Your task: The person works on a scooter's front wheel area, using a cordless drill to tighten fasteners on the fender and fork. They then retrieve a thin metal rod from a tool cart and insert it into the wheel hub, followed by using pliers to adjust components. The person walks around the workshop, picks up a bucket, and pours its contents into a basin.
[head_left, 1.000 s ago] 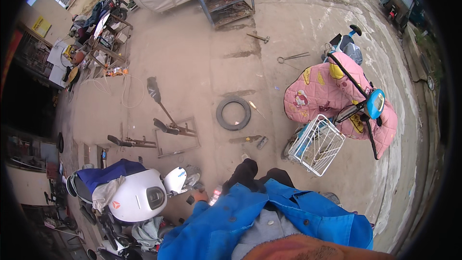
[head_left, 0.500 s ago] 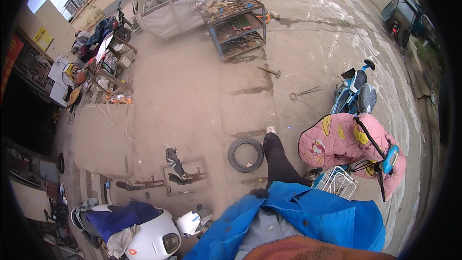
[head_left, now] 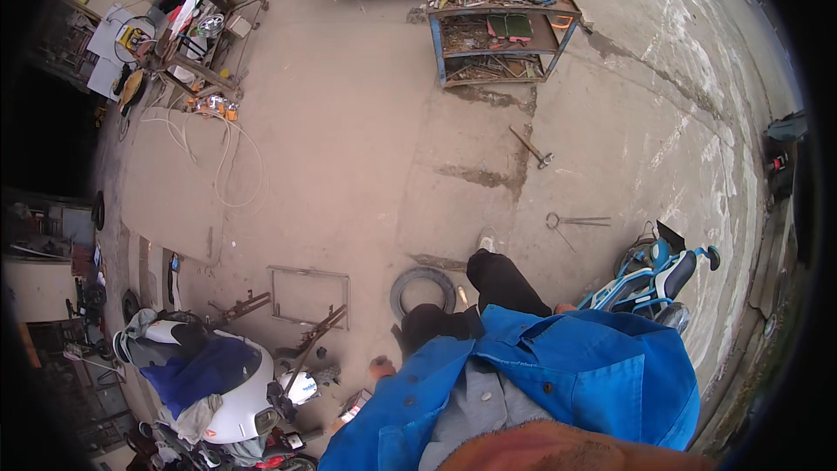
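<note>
My left hand [head_left: 381,367] shows beside the blue jacket at the lower middle, near a rusty metal frame; its fingers are too small and unclear to read. Only a bit of my right hand [head_left: 565,307] shows past the right edge of the jacket, next to a blue and white bicycle [head_left: 649,279]; its fingers are mostly hidden. By my feet a black tire [head_left: 400,293] lies flat on the concrete, partly behind my knee. A small tool with a pale yellowish handle [head_left: 462,294] lies just right of it.
Ahead stands a tool cart [head_left: 488,76] heaped with tools. A hammer [head_left: 532,146] and a looped metal tool [head_left: 575,221] lie on the ground. A white scooter [head_left: 244,384] stands lower left, with a rectangular metal frame [head_left: 310,271] nearby. A pale hose [head_left: 218,183] coils at left.
My view has shifted, so the cart and hammer appear closer and farther right. Both my legs and parts of both hands now show. The pink quilted cover has left the view.
</note>
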Available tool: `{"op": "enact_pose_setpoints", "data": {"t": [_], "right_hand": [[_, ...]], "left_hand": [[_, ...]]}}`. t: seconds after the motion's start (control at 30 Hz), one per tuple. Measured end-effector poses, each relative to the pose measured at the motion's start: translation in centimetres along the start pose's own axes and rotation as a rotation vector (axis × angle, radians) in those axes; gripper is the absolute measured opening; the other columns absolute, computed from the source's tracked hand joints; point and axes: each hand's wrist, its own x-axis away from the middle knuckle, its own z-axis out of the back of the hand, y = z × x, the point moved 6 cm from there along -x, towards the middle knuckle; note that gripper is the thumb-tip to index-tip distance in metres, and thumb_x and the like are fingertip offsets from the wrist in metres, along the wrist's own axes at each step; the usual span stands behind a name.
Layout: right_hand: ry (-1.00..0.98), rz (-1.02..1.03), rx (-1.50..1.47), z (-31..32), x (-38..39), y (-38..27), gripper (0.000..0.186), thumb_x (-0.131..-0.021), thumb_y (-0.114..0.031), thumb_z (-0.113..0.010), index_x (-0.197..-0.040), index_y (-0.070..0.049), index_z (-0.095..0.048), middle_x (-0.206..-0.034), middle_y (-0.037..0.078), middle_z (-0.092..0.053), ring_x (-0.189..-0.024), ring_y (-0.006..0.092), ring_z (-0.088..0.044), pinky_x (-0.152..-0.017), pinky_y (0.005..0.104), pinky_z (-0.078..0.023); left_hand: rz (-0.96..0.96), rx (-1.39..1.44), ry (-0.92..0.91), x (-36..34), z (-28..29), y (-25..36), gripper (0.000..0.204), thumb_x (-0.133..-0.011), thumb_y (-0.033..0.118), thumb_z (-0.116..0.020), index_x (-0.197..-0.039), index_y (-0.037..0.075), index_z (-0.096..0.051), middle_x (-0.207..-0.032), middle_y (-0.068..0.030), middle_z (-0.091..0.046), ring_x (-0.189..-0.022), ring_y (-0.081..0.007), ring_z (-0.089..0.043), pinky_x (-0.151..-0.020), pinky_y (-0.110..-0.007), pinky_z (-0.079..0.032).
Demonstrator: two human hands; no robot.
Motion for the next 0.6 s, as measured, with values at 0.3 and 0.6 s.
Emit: {"op": "enact_pose_setpoints", "data": {"t": [0.3, 0.6], "right_hand": [[0.836, 0.317, -0.371, 56.3, -7.7, -6.5, 0.040, -0.098, -0.026, -0.068, -0.135, -0.010, -0.065, -0.132, 0.020, -0.065, -0.119, 0.0407, -0.066, -0.102, 0.0495, -0.054], [1.246, 0.586, -0.471, 90.5, -9.7, -27.1, 0.050, -0.101, -0.029, -0.067, -0.144, -0.006, -0.058, -0.136, 0.020, -0.060, -0.126, 0.0405, -0.060, -0.106, 0.0472, -0.050]], "left_hand": [[-0.553, -0.013, 0.115, -6.0, -14.6, 35.0, 0.022, -0.084, 0.007, -0.075, -0.105, -0.001, -0.076, -0.096, -0.0169, -0.079, -0.088, -0.0266, -0.076, -0.083, -0.037, -0.060], [-0.704, 0.224, -0.140, -12.5, -31.5, 74.2, 0.019, -0.095, 0.004, -0.065, -0.112, -0.002, -0.072, -0.096, -0.0110, -0.074, -0.081, -0.0184, -0.069, -0.075, -0.033, -0.057]]}}
